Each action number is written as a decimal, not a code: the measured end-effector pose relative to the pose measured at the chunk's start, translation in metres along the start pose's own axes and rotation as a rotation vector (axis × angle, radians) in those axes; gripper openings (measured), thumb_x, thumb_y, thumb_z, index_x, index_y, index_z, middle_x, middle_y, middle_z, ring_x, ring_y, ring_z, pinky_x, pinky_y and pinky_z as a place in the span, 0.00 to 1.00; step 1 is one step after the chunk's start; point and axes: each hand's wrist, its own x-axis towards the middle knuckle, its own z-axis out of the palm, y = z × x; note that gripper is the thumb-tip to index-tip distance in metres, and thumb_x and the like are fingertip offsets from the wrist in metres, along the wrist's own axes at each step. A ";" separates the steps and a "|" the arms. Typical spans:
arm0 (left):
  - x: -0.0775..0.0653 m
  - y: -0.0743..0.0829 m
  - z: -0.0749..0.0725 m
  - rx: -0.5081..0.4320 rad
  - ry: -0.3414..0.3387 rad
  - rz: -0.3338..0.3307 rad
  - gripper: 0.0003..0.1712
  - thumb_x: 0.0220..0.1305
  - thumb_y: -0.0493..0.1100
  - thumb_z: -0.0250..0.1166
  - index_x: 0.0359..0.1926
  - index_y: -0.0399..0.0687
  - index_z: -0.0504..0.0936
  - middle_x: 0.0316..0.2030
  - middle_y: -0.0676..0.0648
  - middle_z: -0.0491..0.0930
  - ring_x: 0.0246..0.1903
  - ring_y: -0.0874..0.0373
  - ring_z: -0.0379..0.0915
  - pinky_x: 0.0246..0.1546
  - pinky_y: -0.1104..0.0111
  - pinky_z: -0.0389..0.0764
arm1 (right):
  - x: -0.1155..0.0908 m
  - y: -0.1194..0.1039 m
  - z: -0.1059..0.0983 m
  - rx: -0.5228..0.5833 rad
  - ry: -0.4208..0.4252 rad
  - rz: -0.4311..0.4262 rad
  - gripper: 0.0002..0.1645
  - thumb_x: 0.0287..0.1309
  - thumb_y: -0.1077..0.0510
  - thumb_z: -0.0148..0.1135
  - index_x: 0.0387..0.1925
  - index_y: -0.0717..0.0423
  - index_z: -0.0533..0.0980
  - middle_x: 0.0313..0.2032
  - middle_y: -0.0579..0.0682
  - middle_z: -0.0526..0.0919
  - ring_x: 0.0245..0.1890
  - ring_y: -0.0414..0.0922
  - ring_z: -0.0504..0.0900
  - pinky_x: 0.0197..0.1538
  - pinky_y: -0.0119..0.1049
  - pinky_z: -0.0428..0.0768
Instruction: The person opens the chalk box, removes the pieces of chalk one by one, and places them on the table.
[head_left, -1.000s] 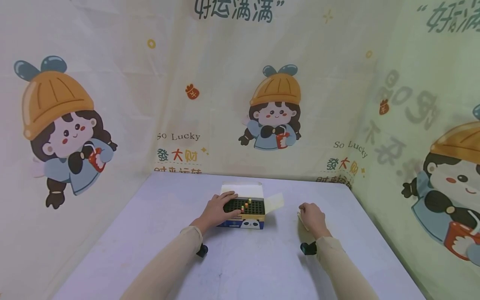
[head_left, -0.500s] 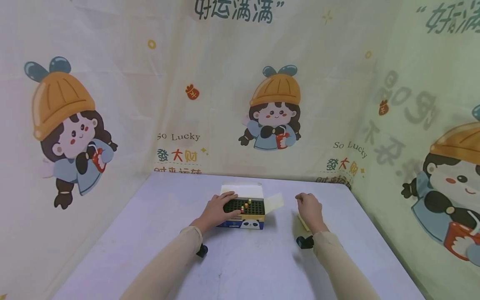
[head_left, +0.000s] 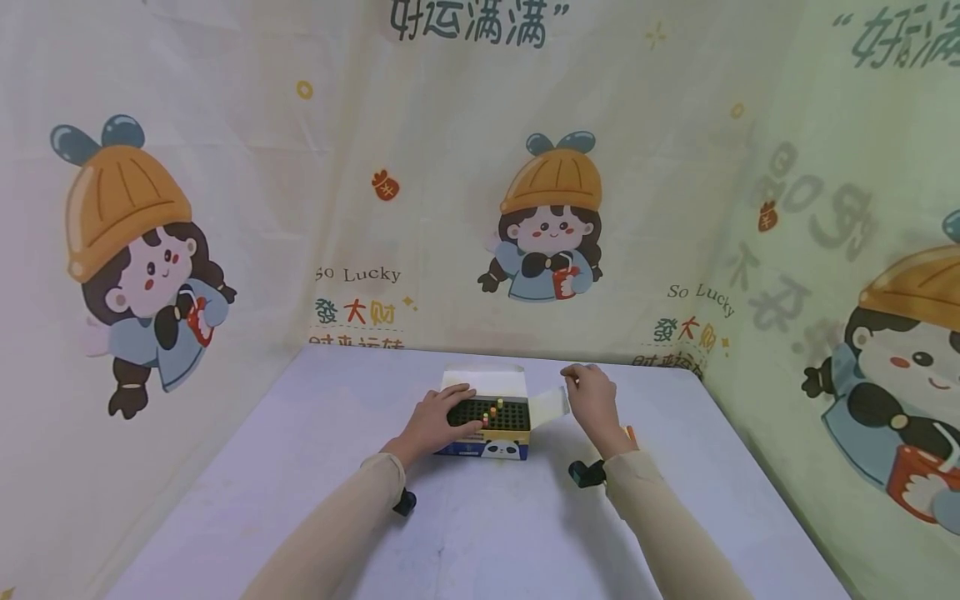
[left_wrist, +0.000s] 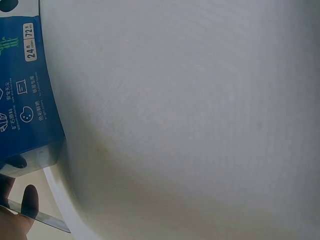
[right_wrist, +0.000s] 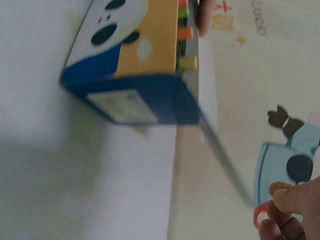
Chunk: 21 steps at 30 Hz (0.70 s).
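Observation:
An open cardboard chalk box (head_left: 471,447) with a panda print stands mid-table. Several coloured chalk sticks (head_left: 492,412) poke up from its black holed insert (head_left: 513,414). My left hand (head_left: 437,421) holds the box's left end, thumb along the front edge and fingers over the far side. Beside the right flap (head_left: 547,407), my right hand (head_left: 596,400) is raised, thumb and fingertips pinched together. It seems to pinch a chalk stick, almost wholly hidden; a small tan end at the fingertips in the right wrist view may be chalk or a finger.
Behind the right wrist an orange chalk stick (head_left: 630,432) lies on the white table (head_left: 480,533), partly covered by the arm. The box's white lid (head_left: 487,381) stands up at the back. Printed cloth walls (head_left: 435,250) enclose the table.
My right hand has risen from the loose chalk on the right and moved left and away from me, to beside the box flap. The left hand and box keep their place.

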 end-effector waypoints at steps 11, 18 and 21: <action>-0.001 0.002 0.000 0.009 0.003 0.018 0.47 0.61 0.79 0.62 0.75 0.66 0.71 0.77 0.55 0.65 0.65 0.44 0.66 0.65 0.41 0.68 | -0.015 -0.051 0.017 0.039 -0.111 -0.057 0.09 0.70 0.61 0.64 0.47 0.59 0.86 0.41 0.53 0.86 0.44 0.50 0.84 0.51 0.51 0.80; -0.002 0.002 0.002 0.028 0.016 0.020 0.46 0.61 0.79 0.61 0.75 0.66 0.71 0.76 0.56 0.65 0.62 0.45 0.68 0.62 0.42 0.71 | -0.026 -0.066 0.035 0.062 -0.181 -0.108 0.07 0.69 0.60 0.66 0.45 0.57 0.86 0.38 0.50 0.86 0.38 0.46 0.83 0.43 0.43 0.83; -0.003 0.002 0.002 0.029 0.022 0.018 0.46 0.61 0.79 0.62 0.75 0.66 0.72 0.76 0.56 0.65 0.61 0.46 0.68 0.61 0.44 0.72 | -0.031 -0.072 0.042 0.076 -0.219 -0.143 0.07 0.69 0.61 0.67 0.44 0.57 0.86 0.38 0.51 0.88 0.39 0.46 0.85 0.42 0.42 0.84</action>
